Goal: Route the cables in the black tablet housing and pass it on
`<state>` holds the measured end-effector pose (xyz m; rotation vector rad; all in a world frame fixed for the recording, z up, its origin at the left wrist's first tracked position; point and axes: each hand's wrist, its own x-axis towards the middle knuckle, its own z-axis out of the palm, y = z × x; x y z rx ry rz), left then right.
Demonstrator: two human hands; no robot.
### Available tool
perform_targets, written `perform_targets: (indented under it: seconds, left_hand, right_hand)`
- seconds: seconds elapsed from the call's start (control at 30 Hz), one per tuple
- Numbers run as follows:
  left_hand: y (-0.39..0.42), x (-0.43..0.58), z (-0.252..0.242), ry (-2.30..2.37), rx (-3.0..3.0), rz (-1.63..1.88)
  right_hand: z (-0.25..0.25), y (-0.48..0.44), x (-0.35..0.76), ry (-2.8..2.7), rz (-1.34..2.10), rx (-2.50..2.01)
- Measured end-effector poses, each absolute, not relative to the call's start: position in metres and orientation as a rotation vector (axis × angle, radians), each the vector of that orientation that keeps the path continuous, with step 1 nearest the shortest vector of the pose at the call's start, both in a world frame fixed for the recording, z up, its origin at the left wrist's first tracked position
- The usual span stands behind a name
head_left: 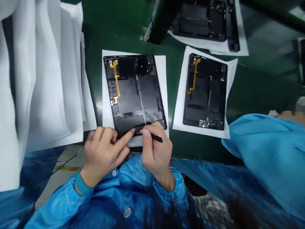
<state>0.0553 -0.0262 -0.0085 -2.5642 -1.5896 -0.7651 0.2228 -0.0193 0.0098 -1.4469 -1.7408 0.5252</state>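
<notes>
An opened black tablet housing [149, 92] lies on a white foam sheet [107, 117] in front of me. An orange flex cable [116, 82] runs along its left side, and a grey ribbon cable [141, 98] goes down its middle. My left hand [105, 152] presses its stretched index finger on a small circuit board [138, 130] at the housing's near edge. The other left fingers are loosely bent. My right hand [157, 149] pinches a slim black tool [157, 138] beside that board. The tool's working tip is hidden by the fingers.
A second open tablet housing [202, 92] rests on its own white sheet [178, 111] to the right. Farther back lies another housing [202, 22], near a dark post [159, 25]. White foam sheets [50, 79] hang at left. A co-worker's blue sleeve [267, 143] is at right.
</notes>
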Motion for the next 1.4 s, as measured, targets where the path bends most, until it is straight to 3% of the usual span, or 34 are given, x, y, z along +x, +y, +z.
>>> perform_targets:
  seconds: [0.33,0.6,1.1,1.23,1.4]
  left_hand:
    - [-0.029,0.03,0.003,-1.663,-2.791,-1.224]
    - [-0.026,0.008,-0.006,-1.536,-2.714,-1.025]
    - [-0.026,0.007,-0.012,-1.555,-2.724,-1.112]
    - [-0.027,0.015,0.008,-2.047,-2.643,-1.177]
    - [-0.013,0.022,0.037,-3.181,-2.749,-0.727]
  right_hand:
    - [0.01,-0.021,0.222,-1.626,0.612,-1.442]
    - [0.009,-0.018,0.222,-1.903,0.68,-1.085]
    - [0.007,-0.017,0.223,-1.957,0.727,-1.054]
    - [0.008,-0.017,0.221,-1.874,0.757,-1.1]
    - [0.011,-0.016,0.221,-1.702,0.804,-1.173]
